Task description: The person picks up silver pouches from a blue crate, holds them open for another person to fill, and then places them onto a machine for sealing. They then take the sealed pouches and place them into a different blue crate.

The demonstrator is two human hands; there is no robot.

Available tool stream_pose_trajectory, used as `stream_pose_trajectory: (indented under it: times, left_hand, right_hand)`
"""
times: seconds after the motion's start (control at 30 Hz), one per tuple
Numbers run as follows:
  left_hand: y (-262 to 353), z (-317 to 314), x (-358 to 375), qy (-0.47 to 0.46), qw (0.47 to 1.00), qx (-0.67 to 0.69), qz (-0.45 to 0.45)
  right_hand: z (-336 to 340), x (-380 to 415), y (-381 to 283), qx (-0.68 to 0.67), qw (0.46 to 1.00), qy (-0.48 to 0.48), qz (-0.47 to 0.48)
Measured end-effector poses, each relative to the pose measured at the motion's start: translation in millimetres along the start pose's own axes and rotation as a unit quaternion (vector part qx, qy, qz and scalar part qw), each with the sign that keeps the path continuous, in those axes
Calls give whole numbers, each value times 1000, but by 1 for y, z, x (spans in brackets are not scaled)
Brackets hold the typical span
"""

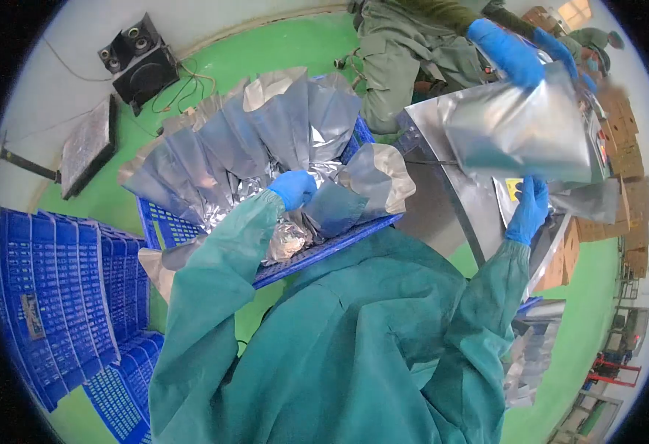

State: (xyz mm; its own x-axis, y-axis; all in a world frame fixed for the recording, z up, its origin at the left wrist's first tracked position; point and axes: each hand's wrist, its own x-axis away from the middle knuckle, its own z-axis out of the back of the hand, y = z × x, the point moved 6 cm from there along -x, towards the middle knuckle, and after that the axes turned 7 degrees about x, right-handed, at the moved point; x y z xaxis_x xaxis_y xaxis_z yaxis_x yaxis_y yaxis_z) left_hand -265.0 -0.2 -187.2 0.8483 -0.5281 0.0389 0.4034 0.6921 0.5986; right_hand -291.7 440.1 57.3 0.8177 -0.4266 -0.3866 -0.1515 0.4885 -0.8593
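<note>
My left hand, in a blue glove, is closed on a silver foil bag among others in a blue crate. The bags stand packed with their crinkled mouths upward. My right hand, also gloved, is raised at the right, its fingers drawn together at the lower edge of a large silver foil bag. What lies between those fingers is hidden. A co-worker's blue-gloved hand grips that large bag from above; its lower edge is blurred.
Stacked blue crates stand on the green floor at left. Behind them are a flat dark panel and a black speaker set with loose cables. The co-worker's legs are across from me. Cardboard boxes line the right side.
</note>
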Motion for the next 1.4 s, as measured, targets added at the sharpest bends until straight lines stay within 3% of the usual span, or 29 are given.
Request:
stream_pose_trajectory:
  times: [0.13, 0.17, 0.2, 0.27, 0.33, 0.37, 0.47, 0.6, 0.67, 0.7, 0.73, 0.8, 0.83, 0.87, 0.93, 0.97, 1.0, 1.07, 1.1, 1.13, 1.23, 1.27, 1.33, 1.4]
  left_hand:
    - [20, 2, 7, 31, 999, -25, 10]
    - [19, 2, 12, 60, 986, 153, 42]
    - [15, 5, 14, 87, 939, 324, 72]
    - [18, 11, 13, 72, 935, 345, 39]
    - [30, 18, 8, 42, 919, 392, -22]
    - [35, 16, 8, 11, 895, 444, 38]
    - [51, 24, 6, -29, 920, 390, 1]
    - [53, 26, 13, -53, 880, 466, 78]
    - [65, 35, 19, -32, 959, 280, -16]
    - [54, 26, 17, -11, 974, 220, -56]
    - [38, 13, 19, -14, 974, 222, -51]
    - [22, 5, 21, -1, 985, 152, 79]
    - [10, -3, 15, -13, 996, 63, 69]
    - [6, -6, 17, -13, 995, 64, 70]
    - [-2, 7, 27, 124, 987, 53, 91]
    - [7, 25, 36, 174, 957, 163, 163]
    - [2, 25, 39, 180, 957, 162, 160]
    - [-28, 25, 52, 264, 832, 450, 187]
    - [-27, 32, 52, 237, 835, 467, 170]
    - [-16, 45, 51, 242, 835, 466, 164]
    - [80, 121, 39, 285, 841, 460, -10]
    - [103, 137, 32, 284, 839, 464, -18]
    - [149, 162, 9, 254, 860, 436, -79]
    - [196, 180, -21, 228, 861, 444, -101]
  right_hand:
    - [0, 11, -12, 17, 999, 27, -10]
    - [-2, 16, -14, 46, 999, 26, 7]
    - [-8, 21, -18, 72, 997, 26, 26]
    - [-36, 59, -40, 110, 990, -74, 42]
    - [-85, 128, -53, 273, 895, -266, 229]
    - [-102, 161, -53, 109, 937, -308, 128]
    - [-153, 222, -36, 225, 911, -343, 40]
    - [-176, 235, -39, 153, 932, -317, 85]
    - [-183, 248, -15, 261, 902, -319, 126]
    - [-182, 253, -11, 233, 916, -283, 165]
    - [-185, 257, 1, 232, 915, -288, 161]
    - [-190, 263, -2, 209, 895, -308, 244]
    - [-191, 265, -1, 208, 895, -312, 242]
    - [-190, 264, -7, 187, 902, -294, 254]
    - [-189, 259, -17, 166, 908, -275, 270]
    - [-190, 253, -26, 146, 916, -264, 265]
    - [-191, 245, -35, 124, 923, -253, 262]
    - [-188, 223, -63, 81, 938, -210, 262]
    - [-181, 209, -83, 40, 951, -170, 256]
    - [-174, 196, -107, 38, 950, -167, 263]
    - [-135, 147, -152, -5, 968, -43, 248]
    - [-123, 131, -154, -44, 972, -13, 229]
    - [-101, 94, -163, -145, 988, 8, 57]
    - [-85, 54, -167, -186, 977, 65, 84]
